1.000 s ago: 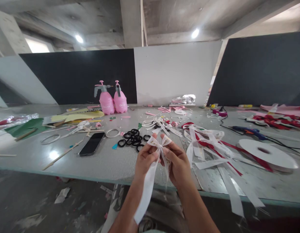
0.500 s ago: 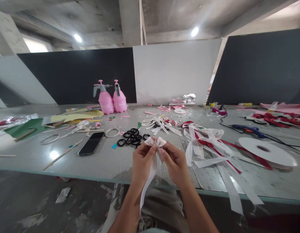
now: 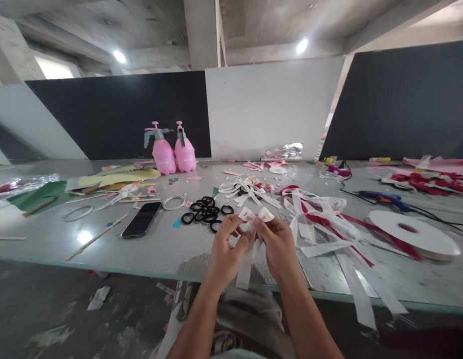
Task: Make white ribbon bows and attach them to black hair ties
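Note:
Both of my hands pinch a small white ribbon bow just above the near edge of the grey table. My left hand grips the bow's left loop and the knot, fingers closed. My right hand grips the right loop, fingers closed. The bow's white tails hang down between my palms. A heap of black hair rings lies on the table just beyond my left hand.
A dark phone lies left of the rings. Two pink spray bottles stand at the back. White and red ribbon bows, a white ribbon spool and a blue glue gun fill the right side. Coloured paper and sticks lie left.
The bow's loops have been pulled smaller and the bow has come lower and slightly right. The long tail that hung past my left wrist is now drawn up short between my hands.

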Tool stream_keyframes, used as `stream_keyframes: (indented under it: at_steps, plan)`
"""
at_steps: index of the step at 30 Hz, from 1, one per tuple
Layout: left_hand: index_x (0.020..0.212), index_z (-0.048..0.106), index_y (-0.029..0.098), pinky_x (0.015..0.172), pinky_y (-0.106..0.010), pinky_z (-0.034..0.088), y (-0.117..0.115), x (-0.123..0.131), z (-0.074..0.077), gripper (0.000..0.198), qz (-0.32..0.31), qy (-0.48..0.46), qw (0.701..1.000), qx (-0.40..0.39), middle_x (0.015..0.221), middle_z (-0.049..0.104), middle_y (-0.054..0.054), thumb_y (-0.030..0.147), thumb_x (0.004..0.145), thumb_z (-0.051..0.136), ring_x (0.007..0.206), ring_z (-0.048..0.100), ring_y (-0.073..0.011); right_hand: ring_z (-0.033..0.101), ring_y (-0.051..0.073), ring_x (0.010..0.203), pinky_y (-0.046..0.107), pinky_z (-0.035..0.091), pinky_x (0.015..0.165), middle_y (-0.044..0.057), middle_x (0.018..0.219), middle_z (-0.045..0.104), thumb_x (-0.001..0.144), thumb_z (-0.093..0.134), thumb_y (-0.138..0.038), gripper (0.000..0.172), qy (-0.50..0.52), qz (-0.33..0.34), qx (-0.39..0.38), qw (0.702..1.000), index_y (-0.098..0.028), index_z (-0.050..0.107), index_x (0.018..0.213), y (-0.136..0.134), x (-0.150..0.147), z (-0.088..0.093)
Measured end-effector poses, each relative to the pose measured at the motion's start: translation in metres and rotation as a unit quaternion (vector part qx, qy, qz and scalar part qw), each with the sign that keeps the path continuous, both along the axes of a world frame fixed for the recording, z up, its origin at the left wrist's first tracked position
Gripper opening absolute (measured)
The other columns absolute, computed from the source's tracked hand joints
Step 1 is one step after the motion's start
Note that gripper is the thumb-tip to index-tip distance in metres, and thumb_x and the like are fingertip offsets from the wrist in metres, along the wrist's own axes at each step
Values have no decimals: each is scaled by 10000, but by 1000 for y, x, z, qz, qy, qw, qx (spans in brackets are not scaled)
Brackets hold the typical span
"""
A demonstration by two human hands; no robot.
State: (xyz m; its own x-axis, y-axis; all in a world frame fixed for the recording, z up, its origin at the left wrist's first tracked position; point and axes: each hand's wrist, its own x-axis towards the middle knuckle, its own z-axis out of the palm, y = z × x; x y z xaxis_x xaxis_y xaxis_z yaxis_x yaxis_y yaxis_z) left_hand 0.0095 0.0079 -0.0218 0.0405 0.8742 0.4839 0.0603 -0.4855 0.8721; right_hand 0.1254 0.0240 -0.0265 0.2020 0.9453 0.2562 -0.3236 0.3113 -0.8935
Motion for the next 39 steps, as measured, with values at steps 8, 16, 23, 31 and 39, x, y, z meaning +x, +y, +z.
stream_keyframes:
  at_steps: [8, 16, 23, 31, 39]
  plan:
    - [1161, 611, 195, 714, -244, 445, 5, -3, -6, 410, 21, -89, 993, -76, 957, 652, -61, 410, 813, 628, 763, 574, -137, 377, 55, 431, 194, 333, 385, -39, 545, 483, 690, 762, -418, 285, -15, 61, -31, 998, -152, 670, 741, -5, 6, 0]
    - [736, 624, 137, 613, -187, 400, 9, -3, -3, 268, 23, -152, 981, -119, 657, 590, 10, 394, 753, 698, 625, 511, -83, 234, 34, 387, 180, 201, 349, -74, 483, 344, 741, 676, -535, 373, -46, 80, -95, 991, -164, 660, 781, -7, -1, -5]
    - [735, 579, 147, 577, -194, 413, 12, -2, -7, 309, 19, -214, 967, -133, 636, 565, 19, 441, 769, 668, 575, 493, -80, 241, 28, 419, 156, 190, 367, -79, 544, 363, 735, 703, -477, 355, 31, 41, -59, 997, -190, 498, 695, -8, -10, -8]
    - [813, 608, 146, 609, -197, 412, 11, -5, -6, 285, -41, -211, 965, -149, 711, 592, -2, 424, 780, 662, 627, 524, -91, 237, 35, 406, 162, 204, 363, -86, 534, 342, 748, 690, -485, 362, 53, 45, -80, 994, -205, 467, 699, -8, -13, -9]
    - [809, 639, 130, 683, -215, 410, 9, -7, -4, 236, -78, -147, 973, -157, 736, 611, -18, 349, 754, 707, 697, 543, -110, 276, 52, 451, 200, 204, 407, -55, 553, 420, 742, 696, -458, 311, -68, 98, -25, 993, -166, 647, 836, -5, -1, -9]
